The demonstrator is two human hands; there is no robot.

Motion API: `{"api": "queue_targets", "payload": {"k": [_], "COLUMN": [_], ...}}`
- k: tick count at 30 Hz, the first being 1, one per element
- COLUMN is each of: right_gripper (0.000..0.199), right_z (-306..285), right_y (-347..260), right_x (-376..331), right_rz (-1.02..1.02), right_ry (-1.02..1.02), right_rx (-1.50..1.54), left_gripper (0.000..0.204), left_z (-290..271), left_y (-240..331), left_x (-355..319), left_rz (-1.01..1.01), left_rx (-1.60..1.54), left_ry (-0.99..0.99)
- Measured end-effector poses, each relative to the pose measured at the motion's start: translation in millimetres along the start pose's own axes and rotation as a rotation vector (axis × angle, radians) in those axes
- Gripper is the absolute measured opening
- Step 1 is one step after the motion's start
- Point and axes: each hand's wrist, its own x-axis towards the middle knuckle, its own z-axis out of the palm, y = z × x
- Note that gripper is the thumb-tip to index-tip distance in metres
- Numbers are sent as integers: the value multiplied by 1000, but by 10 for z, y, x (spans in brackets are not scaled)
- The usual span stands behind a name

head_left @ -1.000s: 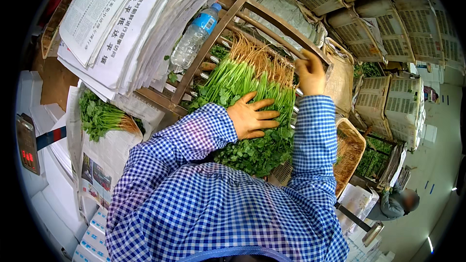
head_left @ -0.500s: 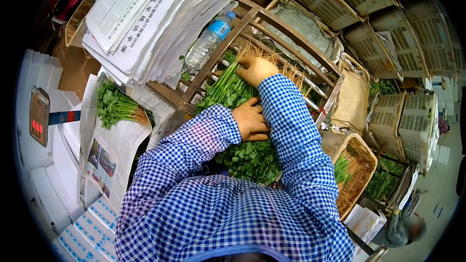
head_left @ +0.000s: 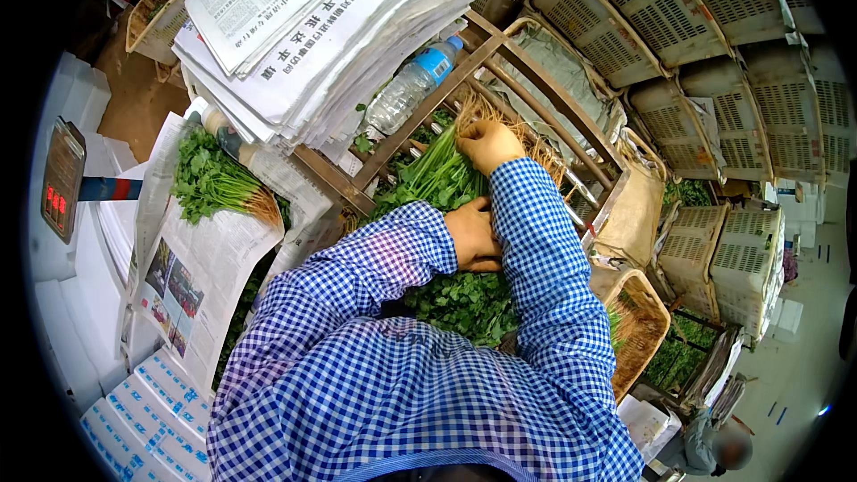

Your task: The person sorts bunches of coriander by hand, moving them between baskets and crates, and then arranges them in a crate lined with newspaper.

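Observation:
Long green stems of coriander (head_left: 436,171) with pale roots lie across a brown metal rack, in front of me. My right hand (head_left: 491,146) is closed on the stems at their root end, its fingertips pinched together. Lower down, my left hand (head_left: 473,234) lies across the same greens with its fingers curled over them, partly hidden by my right sleeve. Below it spread leafy coriander tops (head_left: 469,308), close to my chest. To the left, another bunch of coriander (head_left: 219,183) rests on a newspaper sheet (head_left: 210,263).
A tall newspaper stack (head_left: 303,45) and a plastic bottle (head_left: 412,87) sit by the rack (head_left: 527,80). At far left is a scale display (head_left: 62,183). Stacked crates (head_left: 643,18) line the right, above a brown basket (head_left: 641,326). A person (head_left: 710,451) is at lower right.
The view has shifted slightly, so the rack and newspaper stack sit further right. My right hand's fingers have drawn together at the roots; my left hand stays on the greens.

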Motion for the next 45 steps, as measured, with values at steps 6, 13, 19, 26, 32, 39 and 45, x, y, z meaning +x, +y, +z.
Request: {"api": "queue_targets", "payload": {"k": [6,13,19,26,32,39,45], "right_gripper": [13,12,11,11,13,15,13], "right_z": [212,445,418,467,442,513,480], "right_y": [259,559,436,505,458,247,-86], "right_x": [-254,-352,-405,-437,-498,-754,-1303], "right_rz": [-56,-360,-292,-238,-183,-500,-914], "right_ry": [159,242,93,185,196,280,-72], "right_rx": [618,780,1001,999,927,732,747], "left_gripper": [46,26,44,65,77,87,88], "left_z": [24,-256,-604,-547,-626,-773,-773], "left_y": [37,289,-509,-1179,-1115,-1114,-1030], "left_x": [-31,-428,-599,-163,-5,59,99], "left_rz": [7,73,-639,-841,-920,-914,-905], "left_rx": [67,6,-380,-635,-592,-370,-326], "left_ry": [104,539,815,443,359,223,201]}}
